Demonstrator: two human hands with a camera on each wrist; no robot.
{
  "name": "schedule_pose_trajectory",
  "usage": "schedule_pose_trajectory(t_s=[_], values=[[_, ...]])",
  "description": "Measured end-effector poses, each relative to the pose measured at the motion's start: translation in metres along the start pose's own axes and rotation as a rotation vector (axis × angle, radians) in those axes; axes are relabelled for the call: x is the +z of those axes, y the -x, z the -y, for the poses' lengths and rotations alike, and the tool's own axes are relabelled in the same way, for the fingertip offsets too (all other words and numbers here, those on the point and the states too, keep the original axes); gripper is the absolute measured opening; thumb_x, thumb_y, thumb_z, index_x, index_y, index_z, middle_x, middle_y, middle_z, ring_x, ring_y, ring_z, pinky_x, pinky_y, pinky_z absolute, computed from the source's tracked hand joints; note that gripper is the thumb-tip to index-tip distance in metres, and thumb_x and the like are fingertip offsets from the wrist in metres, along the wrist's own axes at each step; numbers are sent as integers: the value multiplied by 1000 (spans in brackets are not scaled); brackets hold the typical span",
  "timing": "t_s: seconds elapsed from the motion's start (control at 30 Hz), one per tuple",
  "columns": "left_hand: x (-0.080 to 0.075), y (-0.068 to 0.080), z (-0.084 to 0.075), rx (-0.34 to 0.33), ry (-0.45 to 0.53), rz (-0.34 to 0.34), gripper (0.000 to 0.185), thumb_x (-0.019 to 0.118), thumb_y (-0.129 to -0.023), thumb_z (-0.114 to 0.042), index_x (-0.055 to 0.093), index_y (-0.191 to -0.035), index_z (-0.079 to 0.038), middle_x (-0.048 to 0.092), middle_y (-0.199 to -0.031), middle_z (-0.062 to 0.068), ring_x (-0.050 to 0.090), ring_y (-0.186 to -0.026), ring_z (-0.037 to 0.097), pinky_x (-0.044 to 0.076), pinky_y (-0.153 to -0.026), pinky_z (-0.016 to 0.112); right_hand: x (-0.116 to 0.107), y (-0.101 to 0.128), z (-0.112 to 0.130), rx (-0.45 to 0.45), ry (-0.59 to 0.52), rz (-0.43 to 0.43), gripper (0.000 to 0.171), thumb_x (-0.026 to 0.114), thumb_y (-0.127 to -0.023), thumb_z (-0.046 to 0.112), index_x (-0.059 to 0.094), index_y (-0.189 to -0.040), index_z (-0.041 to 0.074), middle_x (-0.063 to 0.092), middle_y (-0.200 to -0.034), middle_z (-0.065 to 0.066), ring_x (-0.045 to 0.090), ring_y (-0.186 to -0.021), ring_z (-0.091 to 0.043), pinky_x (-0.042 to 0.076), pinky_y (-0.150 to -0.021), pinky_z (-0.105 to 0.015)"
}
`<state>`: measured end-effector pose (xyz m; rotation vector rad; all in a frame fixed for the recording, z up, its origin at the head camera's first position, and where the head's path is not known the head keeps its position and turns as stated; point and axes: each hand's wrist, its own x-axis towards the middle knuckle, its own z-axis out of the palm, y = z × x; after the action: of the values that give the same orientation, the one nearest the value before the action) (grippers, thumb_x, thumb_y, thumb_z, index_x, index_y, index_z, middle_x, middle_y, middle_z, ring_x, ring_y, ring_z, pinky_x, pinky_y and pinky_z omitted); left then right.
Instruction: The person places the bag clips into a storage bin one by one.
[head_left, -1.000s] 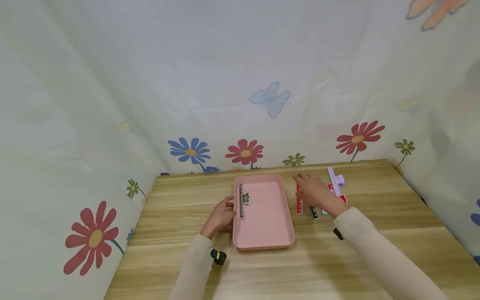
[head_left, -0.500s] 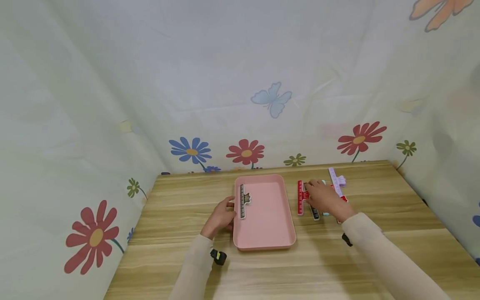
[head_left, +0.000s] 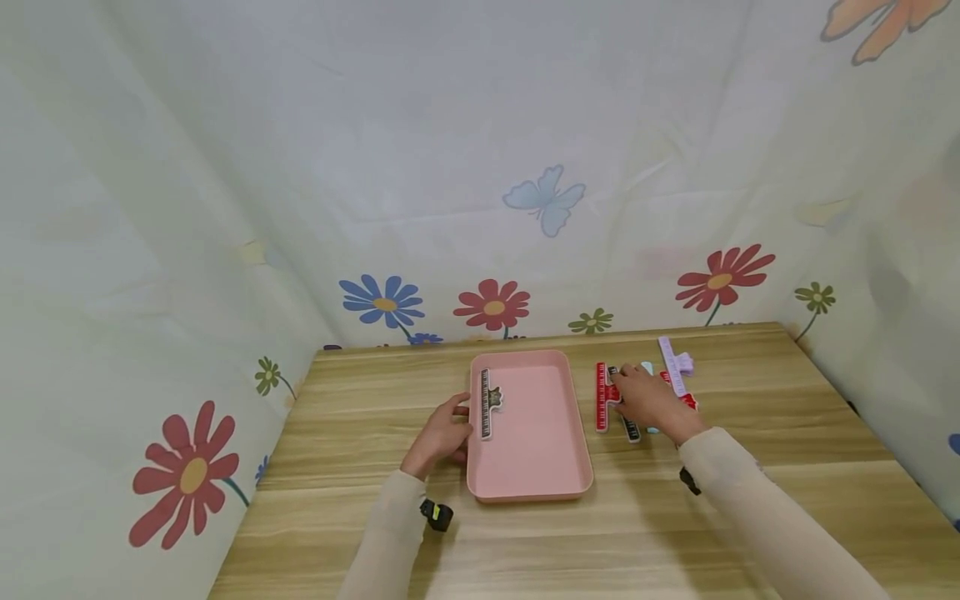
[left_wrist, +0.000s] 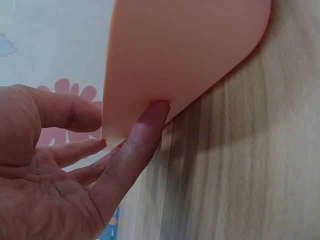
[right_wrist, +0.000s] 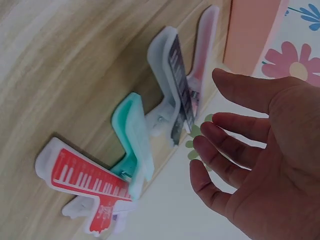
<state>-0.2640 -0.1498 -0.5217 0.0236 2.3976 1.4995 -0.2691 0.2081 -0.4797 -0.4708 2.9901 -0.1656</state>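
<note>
A pink tray [head_left: 528, 467] lies mid-table with a black keyboard-print clip [head_left: 485, 402] on its left rim. My left hand [head_left: 441, 433] rests against that side; in the left wrist view a straight finger [left_wrist: 132, 150] touches the tray's outer wall [left_wrist: 185, 55]. My right hand [head_left: 647, 400] hovers open over a row of clips right of the tray, holding nothing. In that row are a red clip [head_left: 601, 396], a black-print clip [head_left: 628, 427] and a purple clip [head_left: 672, 362]. The right wrist view shows the black-print clip [right_wrist: 176, 85], a teal clip [right_wrist: 135, 140] and a red clip [right_wrist: 90, 182] under my fingers [right_wrist: 220, 140].
The wooden table [head_left: 787, 433] is closed in by flower-print cloth walls [head_left: 487, 208] at the back and both sides. Bare wood lies in front of the tray and at the right end.
My right hand has drawn back to the right, uncovering the red clip nearest the tray, and now hangs over the black-print clip. The left hand and tray have not moved.
</note>
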Motion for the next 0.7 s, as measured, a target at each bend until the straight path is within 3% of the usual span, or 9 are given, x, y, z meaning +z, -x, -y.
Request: schedule_pose_trajectory(t_s=[0.33, 0.53, 0.7], values=[[1, 1, 0, 5, 13, 2, 67, 52, -89, -1, 34, -152, -11, 49, -139, 23, 67, -68, 22, 59, -54, 41, 9, -7, -3, 22, -4, 1, 51, 68, -91, 22, 55, -133, -5, 53, -132, -26, 50, -123, -44, 47, -95, -63], [1, 1, -1, 9, 9, 7, 66, 52, -89, -2, 34, -152, -11, 48, -140, 24, 67, -73, 23, 59, -53, 39, 19, -14, -4, 15, 16, -36, 42, 67, -90, 20, 61, -125, -2, 55, -131, -25, 52, -120, -45, 48, -89, -67], [0, 2, -2, -5, 3, 6, 65, 53, -90, -4, 34, -152, -12, 47, -142, 23, 67, -74, 23, 59, -54, 38, 23, -21, -3, 18, 27, -62, 39, 69, -89, 18, 64, -123, 0, 55, -134, -23, 51, -122, -44, 47, -92, -66]])
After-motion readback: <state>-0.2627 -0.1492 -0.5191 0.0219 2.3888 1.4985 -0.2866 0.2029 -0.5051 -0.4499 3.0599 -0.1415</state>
